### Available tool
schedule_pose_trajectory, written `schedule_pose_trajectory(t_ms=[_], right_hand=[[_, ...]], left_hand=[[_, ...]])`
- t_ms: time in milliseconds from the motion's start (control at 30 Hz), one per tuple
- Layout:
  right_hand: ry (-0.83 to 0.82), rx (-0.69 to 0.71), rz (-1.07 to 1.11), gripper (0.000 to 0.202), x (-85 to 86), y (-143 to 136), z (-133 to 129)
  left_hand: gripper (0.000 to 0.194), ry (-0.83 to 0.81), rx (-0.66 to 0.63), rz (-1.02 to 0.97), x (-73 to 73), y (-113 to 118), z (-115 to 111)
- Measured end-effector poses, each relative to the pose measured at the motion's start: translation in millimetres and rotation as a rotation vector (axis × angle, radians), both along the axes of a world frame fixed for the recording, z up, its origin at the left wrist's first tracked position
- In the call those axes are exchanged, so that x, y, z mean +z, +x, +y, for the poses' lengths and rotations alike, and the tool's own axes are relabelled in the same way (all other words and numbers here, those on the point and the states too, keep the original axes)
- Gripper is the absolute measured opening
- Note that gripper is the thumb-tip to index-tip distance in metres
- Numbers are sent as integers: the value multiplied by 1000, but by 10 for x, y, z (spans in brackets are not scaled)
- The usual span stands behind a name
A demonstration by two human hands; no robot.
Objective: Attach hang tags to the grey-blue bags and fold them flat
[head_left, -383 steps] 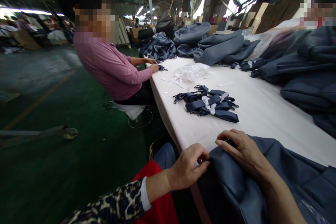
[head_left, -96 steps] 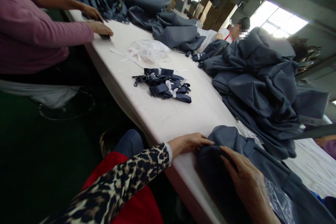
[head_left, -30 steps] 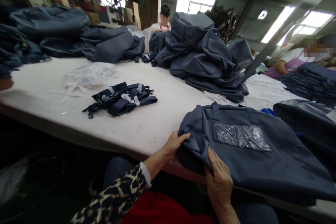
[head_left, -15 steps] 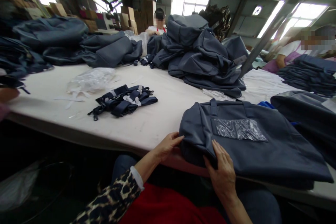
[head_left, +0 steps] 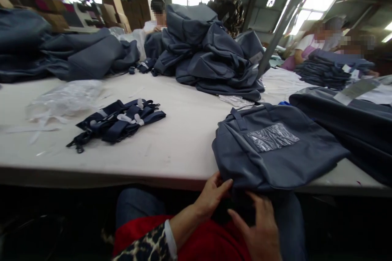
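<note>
A dark blue-grey bag (head_left: 294,163) with a clear plastic pocket (head_left: 273,136) and short handles lies at the table's front edge, its near end hanging over. My left hand (head_left: 211,195) pinches the bag's lower left corner between thumb and fingers. Below the overhanging end, my right hand (head_left: 259,216) has its thumb spread away from the fingers. Its fingertips are at the bag's underside, partly in shadow; whether they touch it I cannot make out. To the left lies a bundle of navy straps (head_left: 122,120) with white ties and black hooks.
A crumpled clear plastic bag (head_left: 67,100) lies on the white table (head_left: 180,147) at left. Large heaps of blue-grey bags (head_left: 211,53) stand at the back. Another bag (head_left: 343,122) lies at right, near a slanted metal post (head_left: 283,24). Other people work beyond the table.
The bag has been pulled toward me over the table edge, and its near end sags. Both hands have moved down with it; my right hand's fingers have spread. The view has turned right.
</note>
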State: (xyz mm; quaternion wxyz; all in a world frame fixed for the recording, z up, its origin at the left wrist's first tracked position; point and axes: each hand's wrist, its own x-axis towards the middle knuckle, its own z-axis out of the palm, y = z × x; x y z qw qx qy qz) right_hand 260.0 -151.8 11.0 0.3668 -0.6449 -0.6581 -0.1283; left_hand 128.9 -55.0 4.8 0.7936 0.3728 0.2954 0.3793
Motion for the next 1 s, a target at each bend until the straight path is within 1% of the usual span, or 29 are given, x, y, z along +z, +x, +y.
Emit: schedule_pose_trajectory(t_ms=[67,100,167,200,233,267,300,333,367,400,433,500,533,567,633,700,767,833,933,1000], right_hand=[[-39,-124,-80,66,-212,44,85],[-41,-178,-125,68,-299,67,142],[-39,-227,-175,61,-410,106,248],[-35,-231,-183,55,-434,117,288],[-32,-226,-187,50,-444,122,316],[-27,-220,-188,45,-444,122,332],[-18,-216,-187,41,-439,118,341],[-8,-215,-185,39,-432,112,346],[2,-218,-180,38,-424,107,354],[15,-229,-173,38,-412,103,368],[27,-242,-164,39,-395,104,394],[24,-272,-143,45,-329,118,488],[6,-283,-127,51,-276,131,556],[-23,-289,-102,58,-210,145,634],[-124,-303,-29,71,-51,168,802],[-303,-363,83,75,108,171,957],[-491,-456,209,72,226,146,1075],[-578,-507,299,66,285,103,1150],[-555,-496,325,52,299,30,1206],[-551,-497,327,49,294,-5,1239]], left_hand=[[54,125,-111,110,-40,-38,23],[52,191,-178,174,-47,-82,53],[41,317,-284,317,-16,-207,142],[35,396,-296,396,19,-277,199],[29,498,-263,477,62,-344,264],[23,634,-192,557,107,-402,337],[18,796,-108,631,147,-448,420],[18,968,-38,694,175,-477,512],[25,1130,-7,740,189,-490,613],[35,1274,-22,768,188,-487,722],[46,1396,-79,778,174,-468,834],[63,1555,-206,785,122,-386,1052],[67,1598,-234,800,91,-327,1150],[65,1625,-230,825,62,-258,1237],[49,1663,-151,886,9,-106,1370],[38,1704,-61,920,-39,35,1453],[36,1745,-17,918,-87,129,1497],[37,1760,-3,906,-128,160,1517],[47,1745,-8,885,-159,123,1530],[52,1732,-21,881,-164,91,1538]])
